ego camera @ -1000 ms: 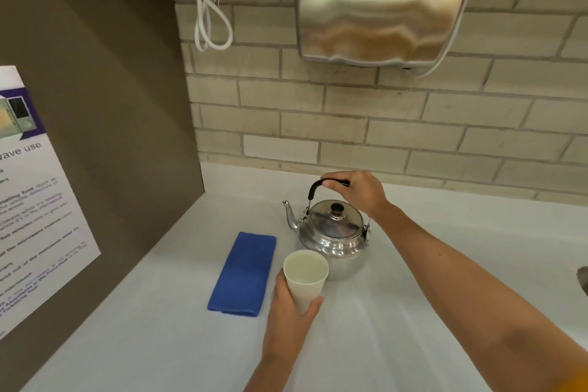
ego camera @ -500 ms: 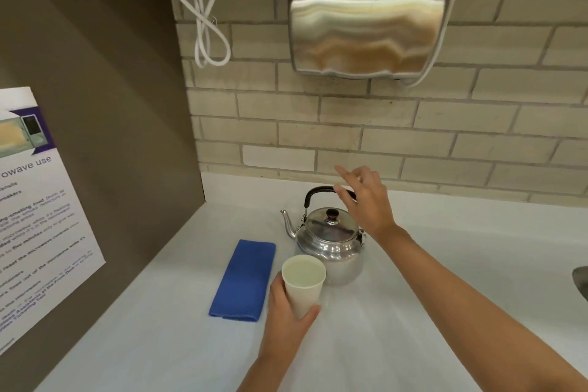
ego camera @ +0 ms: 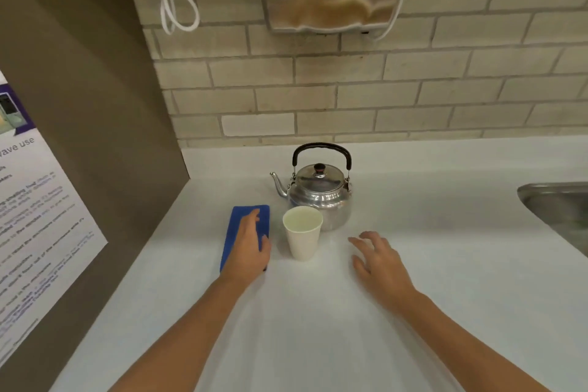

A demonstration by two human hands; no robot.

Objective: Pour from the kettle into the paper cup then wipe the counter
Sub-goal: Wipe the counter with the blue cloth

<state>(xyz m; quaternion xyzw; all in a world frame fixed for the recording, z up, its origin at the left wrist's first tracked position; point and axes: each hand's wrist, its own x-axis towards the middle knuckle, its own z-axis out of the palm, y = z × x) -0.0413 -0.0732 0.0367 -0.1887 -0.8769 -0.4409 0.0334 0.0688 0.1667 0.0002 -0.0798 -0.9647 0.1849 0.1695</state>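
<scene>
Inspector: Two hands noted. The left hand lies flat on the blue cloth, not yet gripped; the right hand is spread, holding nothing. The kettle stands behind the paper cup.

Assessor: The cloth should be gathered firmly and swept clear of the cup.

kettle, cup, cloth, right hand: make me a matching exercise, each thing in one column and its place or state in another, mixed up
Things:
1. kettle
2. paper cup
3. blue cloth
4. right hand

Places or states:
A. under the left hand
B. open, holding nothing
C. upright, just in front of the kettle
D. by the wall, spout pointing left

Pairs: 1-D, 2-C, 3-A, 4-B
</scene>
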